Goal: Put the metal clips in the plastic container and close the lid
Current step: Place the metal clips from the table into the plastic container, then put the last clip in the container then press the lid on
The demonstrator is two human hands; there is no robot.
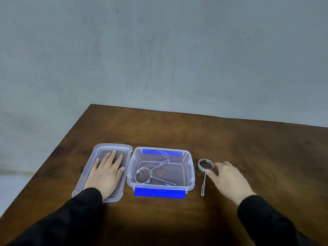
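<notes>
Near edge: I'm seeing bare wooden table [177, 219] lying between my sleeves.
Left hand [106, 173]: lying flat, fingers spread, on the clear lid [85, 176].
Right hand [229, 180]: hanging open, fingertips touching the loose metal clip [205, 172].
Loose clip: coil pointing away, handle toward me.
Container [190, 180]: clear plastic, blue latches, holding another clip [150, 175].
Far side: the tabletop is stretching bare.

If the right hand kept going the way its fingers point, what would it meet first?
Most likely the metal clip on the table: the right hand points at its coiled ring, fingertips beside it; contact unclear.
</notes>
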